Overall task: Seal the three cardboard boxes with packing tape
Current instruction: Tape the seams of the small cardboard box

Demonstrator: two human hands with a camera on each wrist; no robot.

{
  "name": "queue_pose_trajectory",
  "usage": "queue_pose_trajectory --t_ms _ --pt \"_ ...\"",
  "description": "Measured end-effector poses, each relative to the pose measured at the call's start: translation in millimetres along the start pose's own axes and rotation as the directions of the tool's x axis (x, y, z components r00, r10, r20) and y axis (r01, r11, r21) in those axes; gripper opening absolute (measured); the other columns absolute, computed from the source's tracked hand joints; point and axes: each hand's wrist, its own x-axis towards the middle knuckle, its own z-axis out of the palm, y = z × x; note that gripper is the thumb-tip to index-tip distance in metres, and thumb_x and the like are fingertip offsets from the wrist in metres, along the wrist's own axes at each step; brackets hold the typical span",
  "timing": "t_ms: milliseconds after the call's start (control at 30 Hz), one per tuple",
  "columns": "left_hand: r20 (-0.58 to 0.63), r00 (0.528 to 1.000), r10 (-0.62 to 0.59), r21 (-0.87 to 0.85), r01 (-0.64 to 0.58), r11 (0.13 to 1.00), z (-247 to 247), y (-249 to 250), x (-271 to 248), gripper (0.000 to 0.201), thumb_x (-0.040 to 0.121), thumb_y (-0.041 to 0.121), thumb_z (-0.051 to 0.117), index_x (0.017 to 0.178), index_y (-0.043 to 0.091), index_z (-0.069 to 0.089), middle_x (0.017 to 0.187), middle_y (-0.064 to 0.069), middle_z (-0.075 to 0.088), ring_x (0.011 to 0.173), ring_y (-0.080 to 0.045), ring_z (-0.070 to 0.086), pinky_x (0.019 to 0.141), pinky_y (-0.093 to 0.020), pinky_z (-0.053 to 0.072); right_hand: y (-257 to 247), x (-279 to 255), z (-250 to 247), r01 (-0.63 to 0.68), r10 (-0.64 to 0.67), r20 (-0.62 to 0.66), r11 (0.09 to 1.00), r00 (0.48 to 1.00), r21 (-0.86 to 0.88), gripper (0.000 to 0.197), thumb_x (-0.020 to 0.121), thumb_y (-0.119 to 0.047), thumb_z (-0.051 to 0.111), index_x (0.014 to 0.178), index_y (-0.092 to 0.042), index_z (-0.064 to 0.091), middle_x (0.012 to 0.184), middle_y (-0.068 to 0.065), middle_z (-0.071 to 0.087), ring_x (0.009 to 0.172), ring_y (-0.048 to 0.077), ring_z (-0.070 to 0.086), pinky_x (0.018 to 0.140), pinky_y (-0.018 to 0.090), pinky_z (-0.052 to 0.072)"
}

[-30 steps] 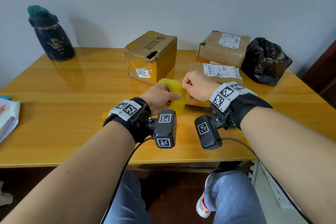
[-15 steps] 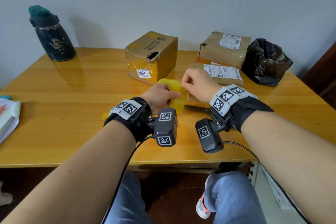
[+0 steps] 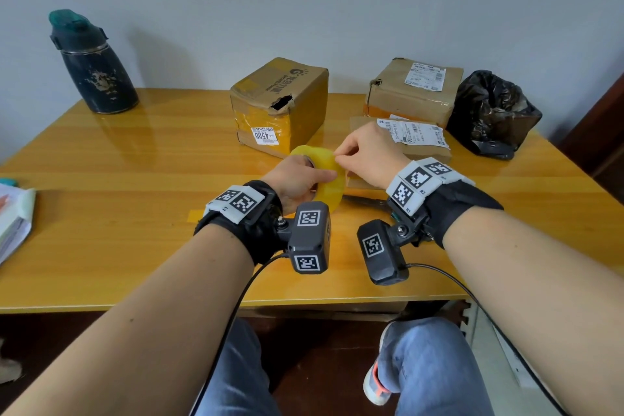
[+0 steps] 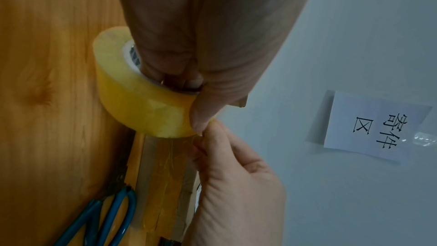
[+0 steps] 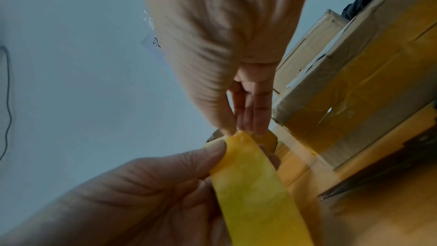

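Observation:
My left hand (image 3: 300, 179) grips a yellow packing tape roll (image 3: 326, 176) above the table, fingers through its core (image 4: 132, 57) and thumb on its outer face. My right hand (image 3: 363, 155) pinches the roll's rim with thumb and fingertips (image 5: 246, 126), right beside the left thumb (image 4: 201, 117). Whether a loose end has lifted I cannot tell. A flat cardboard box (image 3: 415, 142) with a shipping label lies under the right hand. A taller box (image 3: 280, 101) with a torn hole stands behind the roll. Another labelled box (image 3: 412, 91) stands at the back right.
Blue-handled scissors (image 4: 101, 216) lie on the wooden table (image 3: 135, 179) beside the flat box. A dark bottle (image 3: 94, 67) stands back left, a black plastic bag (image 3: 493, 115) back right, papers (image 3: 13, 219) at the left edge. A paper note (image 4: 376, 128) hangs on the wall.
The right hand's fingertips have shifted slightly left onto the roll's top rim and now pinch there. The left hand keeps the roll in the same place.

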Motion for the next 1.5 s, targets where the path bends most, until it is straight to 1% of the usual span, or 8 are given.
queue_pose_trajectory --t_ms 300,467,767,933,1100,1233,1333,1500 --pt "-0.06 0.998 -0.025 -0.046 0.023 0.999 -0.6 2.0 -5.1 0.024 0.093 0.006 0.058 0.113 -0.009 0.059 0.098 -0.018 0.068 0.067 -0.016 0.069 0.057 -0.024 0.057 -3.3 2.6 3.3 0.034 -0.034 0.014 0.997 0.999 -0.071 0.014 0.092 -0.003 0.054 0.09 0.001 0.068 0.074 -0.004 0.053 0.069 0.01 0.051 0.067 0.025 0.041" --pt "-0.094 0.995 -0.015 0.005 0.015 1.0 -5.8 4.9 -5.2 0.015 0.094 0.007 0.057 0.089 -0.007 0.059 0.064 -0.007 0.066 0.044 -0.007 0.061 0.045 -0.016 0.049 -8.7 1.0 1.3 0.094 -0.088 0.058 0.989 0.994 -0.114 0.017 0.093 0.002 0.047 0.095 0.006 0.063 0.091 0.011 0.059 0.064 0.005 0.044 0.053 0.012 0.036" --pt "-0.139 0.989 -0.056 0.071 0.066 0.995 -16.4 6.0 -7.8 0.019 0.094 0.014 0.059 0.081 0.001 0.054 0.059 -0.011 0.054 0.031 -0.009 0.048 0.036 -0.014 0.039 -9.6 1.8 4.3 0.118 -0.118 0.075 0.993 0.99 0.003 0.008 0.095 -0.006 0.047 0.095 -0.006 0.056 0.098 0.007 0.057 0.082 0.016 0.051 0.067 0.024 0.04" --pt "-0.148 0.988 -0.051 0.053 0.059 0.997 -21.8 2.8 -3.3 0.048 0.091 0.021 0.065 0.122 -0.014 0.054 0.115 -0.031 0.062 0.064 -0.02 0.059 0.053 -0.022 0.049 -9.8 4.7 5.1 0.048 -0.06 0.085 0.989 0.995 0.139 0.02 0.095 -0.007 0.05 0.08 -0.019 0.048 0.092 0.003 0.06 0.091 0.022 0.06 0.081 0.034 0.051" --pt "-0.219 0.975 -0.034 -0.12 0.007 0.993 -15.5 -1.0 0.5 0.039 0.082 0.016 0.075 0.113 -0.001 0.058 0.099 -0.021 0.057 0.082 -0.027 0.054 0.076 -0.036 0.049 -11.0 11.7 3.6 0.018 -0.036 0.07 0.968 0.997 0.249 0.032 0.087 -0.003 0.064 0.114 -0.014 0.051 0.09 0.006 0.067 0.081 0.015 0.064 0.077 0.028 0.054" --pt "-0.293 0.954 0.062 0.149 -0.018 0.989 -9.6 1.2 0.1 0.093 0.064 0.015 0.089 0.139 0.02 0.034 0.109 -0.012 0.055 0.091 -0.025 0.061 0.086 -0.041 0.055 -10.2 15.8 2.6 0.045 -0.054 0.071 0.992 0.996 0.122 0.017 0.083 -0.006 0.071 0.099 -0.01 0.071 0.09 0.002 0.068 0.081 0.013 0.061 0.083 0.028 0.052" --pt "-0.247 0.958 0.144 0.244 -0.082 0.966 -9.3 5.7 -2.7 0.067 0.074 0.009 0.081 0.132 0.019 0.047 0.089 -0.006 0.059 0.076 -0.021 0.064 0.076 -0.038 0.059 -11.8 12.4 1.8 0.09 -0.097 0.045 0.987 0.994 0.131 0.007 0.083 -0.007 0.07 0.082 -0.013 0.073 0.084 0.001 0.068 0.076 0.01 0.058 0.076 0.025 0.048" --pt "-0.157 0.988 0.009 0.056 -0.001 0.998 -15.9 11.7 -6.7 0.042 0.082 0.009 0.073 0.121 0.014 0.059 0.09 -0.01 0.069 0.071 -0.019 0.068 0.076 -0.037 0.06 -11.2 9.7 -6.0 0.124 -0.132 0.028 0.976 0.991 0.18 0.015 0.081 -0.011 0.073 0.072 -0.023 0.071 0.084 0.0 0.07 0.083 0.017 0.064 0.081 0.035 0.053"
